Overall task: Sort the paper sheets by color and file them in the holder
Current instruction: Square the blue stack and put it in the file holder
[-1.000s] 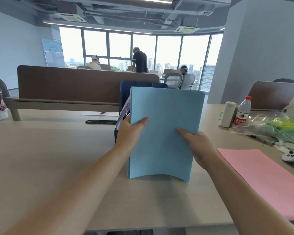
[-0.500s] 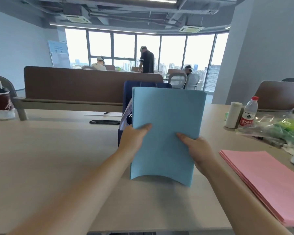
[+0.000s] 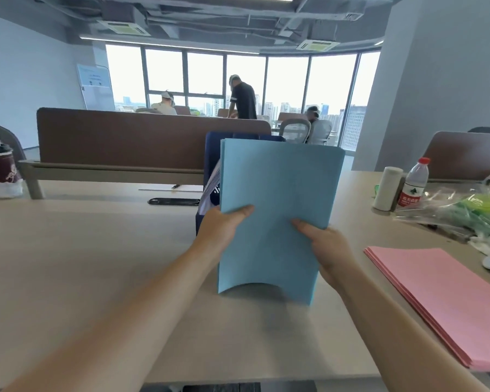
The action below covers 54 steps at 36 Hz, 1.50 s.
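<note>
Daylight pours in through the windows (image 3: 238, 80) at the far end. They are blown out to near white, so the people (image 3: 242, 100) in front of them show only as dark shapes. A strip light (image 3: 167, 46) on the ceiling adds a thin line of glare. The table (image 3: 82, 264) is evenly and brightly lit with a pale sheen, and a soft shadow lies under the curled lower edge of the blue sheets (image 3: 277, 222). Their lower right corner is smeared by motion blur. The wide lens bends the ceiling and tilts the grey pillar (image 3: 436, 89) on the right inward. The plastic bag (image 3: 450, 205) looks soft, with small highlights.
</note>
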Available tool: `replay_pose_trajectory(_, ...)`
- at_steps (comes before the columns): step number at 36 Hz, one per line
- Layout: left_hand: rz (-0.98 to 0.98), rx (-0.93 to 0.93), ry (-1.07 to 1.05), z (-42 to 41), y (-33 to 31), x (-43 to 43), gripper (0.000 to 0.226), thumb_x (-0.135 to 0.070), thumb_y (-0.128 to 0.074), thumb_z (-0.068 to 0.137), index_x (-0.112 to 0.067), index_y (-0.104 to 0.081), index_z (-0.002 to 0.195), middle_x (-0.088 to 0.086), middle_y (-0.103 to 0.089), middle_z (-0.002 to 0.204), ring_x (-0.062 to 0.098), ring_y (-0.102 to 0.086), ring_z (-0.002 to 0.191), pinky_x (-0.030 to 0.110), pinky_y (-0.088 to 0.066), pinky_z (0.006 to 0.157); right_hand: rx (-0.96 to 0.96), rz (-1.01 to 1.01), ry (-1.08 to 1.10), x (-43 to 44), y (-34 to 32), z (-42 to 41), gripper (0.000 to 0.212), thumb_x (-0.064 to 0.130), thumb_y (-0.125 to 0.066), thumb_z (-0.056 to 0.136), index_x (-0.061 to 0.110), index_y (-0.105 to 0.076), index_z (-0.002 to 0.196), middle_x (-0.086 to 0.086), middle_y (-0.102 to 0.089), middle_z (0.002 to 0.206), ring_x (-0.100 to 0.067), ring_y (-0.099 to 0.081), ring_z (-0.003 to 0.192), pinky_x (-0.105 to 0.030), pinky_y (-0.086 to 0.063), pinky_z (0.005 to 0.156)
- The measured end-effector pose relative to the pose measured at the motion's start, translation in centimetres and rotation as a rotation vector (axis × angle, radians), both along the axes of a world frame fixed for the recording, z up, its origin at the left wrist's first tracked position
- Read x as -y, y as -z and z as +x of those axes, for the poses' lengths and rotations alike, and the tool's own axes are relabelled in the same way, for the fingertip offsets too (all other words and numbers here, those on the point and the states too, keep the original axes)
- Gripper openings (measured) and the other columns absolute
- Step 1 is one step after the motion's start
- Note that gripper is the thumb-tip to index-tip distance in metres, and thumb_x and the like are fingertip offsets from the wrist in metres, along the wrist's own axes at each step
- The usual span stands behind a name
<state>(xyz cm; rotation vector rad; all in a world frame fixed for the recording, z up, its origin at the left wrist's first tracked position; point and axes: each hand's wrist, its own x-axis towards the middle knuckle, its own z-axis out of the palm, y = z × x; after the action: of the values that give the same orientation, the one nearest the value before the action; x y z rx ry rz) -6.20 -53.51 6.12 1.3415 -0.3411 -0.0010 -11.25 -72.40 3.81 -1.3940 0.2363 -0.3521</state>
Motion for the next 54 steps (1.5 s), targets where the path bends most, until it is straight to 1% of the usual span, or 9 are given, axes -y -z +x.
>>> replay_pose_trajectory(4,0.055,0.011,0.003,0.5,0.6,-0.2,0.037,-0.018,-0.076,0.085,-0.051,-0.073,0.069,-0.009,-0.077,0.082,0.019,-0.074,0.084,0.037,-0.058,0.086,0.016,-0.003,-0.047,0.5,-0.2,-0.4,0.031,0.024,-0.081,0.079,0.009,-0.075,0.106,-0.007,-0.076,0.103,-0.028,-0.073,0.096,-0.051,-0.055,0.094)
replay_pose_trajectory(7,0.088,0.003,0.013,1.0,1.2,-0.9,0.012,-0.018,-0.077,0.083,-0.030,-0.078,0.084,-0.006,-0.077,0.092,0.019,-0.073,0.090,0.039,-0.056,0.090,0.008,0.012,-0.076,0.8,-0.2,-1.0,0.032,0.025,-0.081,0.077,0.010,-0.074,0.106,-0.006,-0.076,0.104,-0.026,-0.073,0.098,-0.046,-0.055,0.095)
replay_pose_trajectory(12,0.053,0.000,0.058,1.8,0.3,-1.1,0.016,-0.022,-0.077,0.083,-0.019,-0.074,0.099,0.000,-0.077,0.100,0.021,-0.073,0.094,0.040,-0.056,0.091,0.117,0.043,-0.060,1.2,-1.8,-1.2,0.040,0.028,-0.080,0.073,0.010,-0.072,0.108,-0.007,-0.076,0.106,-0.026,-0.073,0.099,-0.043,-0.056,0.091)
replay_pose_trajectory(16,0.004,0.020,0.117,1.4,0.0,-0.7,0.012,-0.014,-0.067,0.092,-0.025,-0.071,0.095,-0.004,-0.077,0.098,0.016,-0.073,0.090,0.032,-0.058,0.080,0.133,0.041,-0.072,0.7,-2.1,-1.0,0.047,0.029,-0.079,0.074,0.011,-0.069,0.116,-0.008,-0.075,0.110,-0.029,-0.072,0.101,-0.047,-0.056,0.091)
replay_pose_trajectory(22,0.005,-0.017,0.082,1.8,0.4,-0.8,0.015,-0.009,-0.074,0.084,-0.021,-0.072,0.094,0.004,-0.075,0.105,0.028,-0.070,0.102,0.046,-0.052,0.097,0.111,-0.053,-0.044,0.9,-2.1,-0.6,0.052,0.036,-0.085,0.064,0.011,-0.073,0.108,-0.006,-0.076,0.104,-0.027,-0.074,0.096,-0.047,-0.056,0.091)
replay_pose_trajectory(32,0.186,0.093,0.049,1.7,0.6,-0.8,0.020,-0.012,-0.063,0.095,-0.031,-0.067,0.102,-0.016,-0.073,0.099,0.014,-0.070,0.099,0.031,-0.054,0.089,0.063,-0.035,-0.072,1.5,0.1,0.3,0.034,0.016,-0.079,0.081,0.009,-0.071,0.113,-0.008,-0.075,0.109,-0.030,-0.071,0.102,-0.053,-0.053,0.098)
replay_pose_trajectory(37,0.112,0.095,-0.059,1.4,0.1,-0.1,0.023,-0.015,-0.067,0.092,-0.034,-0.069,0.080,-0.012,-0.074,0.092,0.023,-0.070,0.098,0.043,-0.054,0.094,0.095,-0.111,0.041,1.4,-0.4,1.2,0.024,0.020,-0.080,0.081,0.015,-0.073,0.103,-0.002,-0.077,0.101,-0.028,-0.073,0.096,-0.052,-0.056,0.092)
replay_pose_trajectory(41,0.062,0.083,-0.028,0.4,0.6,0.1,0.037,-0.007,-0.071,0.088,-0.040,-0.074,0.072,-0.019,-0.074,0.078,0.018,-0.070,0.089,0.040,-0.054,0.092,0.044,-0.081,0.043,1.0,1.0,1.5,0.026,0.021,-0.082,0.079,0.013,-0.075,0.103,-0.005,-0.077,0.102,-0.028,-0.073,0.097,-0.054,-0.054,0.094)
replay_pose_trajectory(54,0.166,0.060,-0.069,1.4,0.4,-0.6,0.017,-0.015,-0.072,0.088,-0.031,-0.070,0.084,-0.014,-0.075,0.087,0.016,-0.073,0.087,0.029,-0.056,0.079,-0.002,-0.116,0.097,0.1,1.2,1.7,0.017,0.019,-0.078,0.084,0.015,-0.075,0.101,0.001,-0.078,0.095,-0.024,-0.073,0.090,-0.047,-0.058,0.088)
